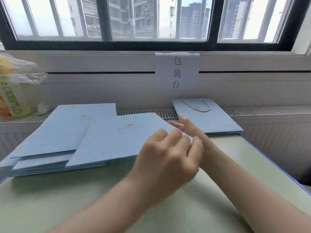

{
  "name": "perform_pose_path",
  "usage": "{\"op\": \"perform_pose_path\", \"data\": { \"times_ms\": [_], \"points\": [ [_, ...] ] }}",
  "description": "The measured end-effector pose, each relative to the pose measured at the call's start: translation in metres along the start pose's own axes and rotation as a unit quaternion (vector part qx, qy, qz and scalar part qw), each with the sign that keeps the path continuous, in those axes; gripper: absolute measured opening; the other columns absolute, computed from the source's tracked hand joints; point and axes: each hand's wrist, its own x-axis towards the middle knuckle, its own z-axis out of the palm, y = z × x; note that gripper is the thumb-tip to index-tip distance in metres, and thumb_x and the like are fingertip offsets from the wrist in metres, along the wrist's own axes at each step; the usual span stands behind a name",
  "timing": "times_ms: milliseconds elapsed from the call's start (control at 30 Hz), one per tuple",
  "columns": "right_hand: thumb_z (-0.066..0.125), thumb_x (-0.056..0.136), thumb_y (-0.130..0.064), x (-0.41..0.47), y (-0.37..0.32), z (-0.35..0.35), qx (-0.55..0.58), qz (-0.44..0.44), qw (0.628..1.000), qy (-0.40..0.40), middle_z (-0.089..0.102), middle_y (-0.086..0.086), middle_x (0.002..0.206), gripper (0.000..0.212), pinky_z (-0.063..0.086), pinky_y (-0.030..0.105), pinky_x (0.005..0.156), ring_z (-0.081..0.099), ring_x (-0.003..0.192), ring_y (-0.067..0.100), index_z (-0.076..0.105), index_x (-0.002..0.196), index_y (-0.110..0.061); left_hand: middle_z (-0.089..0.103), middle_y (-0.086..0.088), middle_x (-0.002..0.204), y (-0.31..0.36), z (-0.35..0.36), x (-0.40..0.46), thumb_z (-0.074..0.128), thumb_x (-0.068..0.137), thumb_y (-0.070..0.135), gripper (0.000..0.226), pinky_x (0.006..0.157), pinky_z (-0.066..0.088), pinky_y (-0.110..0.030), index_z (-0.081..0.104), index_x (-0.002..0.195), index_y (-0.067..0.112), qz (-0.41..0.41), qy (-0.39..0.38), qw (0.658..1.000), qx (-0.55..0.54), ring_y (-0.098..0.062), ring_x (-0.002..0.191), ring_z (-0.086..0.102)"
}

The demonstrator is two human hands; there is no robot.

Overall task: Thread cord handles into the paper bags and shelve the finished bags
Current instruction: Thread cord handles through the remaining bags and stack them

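A stack of flat light-blue paper bags (55,135) lies on the left of the table, and its top bag (121,137) is skewed toward the middle. One blue bag (212,121) with a twisted cord handle (198,107) lies flat at the back right. My right hand (185,127) reaches in from the right with fingers stretched out, its fingertips at the top bag's right corner. My left hand (168,153) comes from the lower left with curled fingers resting over my right wrist. I see nothing in either hand. The hands are slightly blurred.
The pale green table (84,199) has a blue edge (269,169) on the right. A vent grille (143,112) runs along the back ledge. A green bottle (15,101) under a plastic bag stands at the far left. A paper sign (177,73) hangs below the window.
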Motion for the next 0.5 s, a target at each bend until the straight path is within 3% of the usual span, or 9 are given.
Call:
{"op": "perform_pose_path", "data": {
  "times_ms": [67, 167, 300, 400, 500],
  "points": [
    [0.043, 0.099, -0.014, 0.0, -0.004, -0.004, -0.083, -0.032, 0.995, 0.033, 0.068, 0.007, 0.074, 0.026, 0.051, 0.02, 0.058, 0.065, 0.062, 0.015, 0.061, 0.11, 0.0, 0.058, -0.001, 0.062, 0.009, 0.006, -0.012, 0.053, 0.084, 0.0, 0.022, 0.051, 0.036, -0.031, 0.068, 0.074, 0.013, 0.013, -0.003, 0.999, -0.041, -0.022, 0.059, 0.055],
    [0.044, 0.092, 0.006, 0.003, -0.009, -0.01, -0.095, -0.068, 0.989, 0.089, 0.068, 0.008, 0.075, 0.021, 0.048, 0.03, 0.064, 0.06, 0.068, 0.021, 0.059, 0.105, -0.001, 0.067, 0.0, 0.079, -0.001, 0.014, -0.029, 0.051, 0.086, 0.004, 0.022, 0.064, 0.044, -0.036, 0.07, 0.084, 0.013, -0.027, -0.021, 0.994, -0.107, -0.025, 0.077, 0.061],
    [0.044, 0.091, 0.008, 0.0, -0.024, -0.017, -0.146, -0.125, 0.966, 0.173, 0.07, 0.004, 0.066, 0.026, 0.054, 0.026, 0.052, 0.064, 0.056, 0.017, 0.062, 0.099, -0.008, 0.066, -0.002, 0.103, -0.039, 0.023, -0.041, 0.043, 0.09, 0.023, 0.031, 0.081, 0.037, -0.033, 0.065, 0.108, 0.011, -0.248, -0.065, 0.955, -0.151, -0.023, 0.101, 0.051],
    [0.048, 0.092, 0.003, 0.0, -0.033, -0.023, -0.169, -0.182, 0.95, 0.191, 0.073, 0.006, 0.08, 0.025, 0.057, 0.03, 0.061, 0.067, 0.064, 0.018, 0.066, 0.103, -0.011, 0.059, -0.004, 0.117, -0.065, 0.029, -0.041, 0.043, 0.094, 0.025, 0.035, 0.097, 0.038, -0.031, 0.056, 0.122, 0.011, -0.453, -0.057, 0.858, -0.236, -0.021, 0.111, 0.049],
    [0.051, 0.092, 0.0, 0.0, -0.035, -0.026, -0.191, -0.21, 0.939, 0.195, 0.074, 0.006, 0.088, 0.023, 0.058, 0.031, 0.068, 0.068, 0.071, 0.019, 0.068, 0.102, -0.013, 0.055, 0.003, 0.119, -0.076, 0.027, -0.037, 0.055, 0.095, 0.017, 0.036, 0.095, 0.049, -0.041, 0.047, 0.13, 0.014, -0.593, 0.002, 0.695, -0.407, -0.012, 0.107, 0.057]
  ]
}}
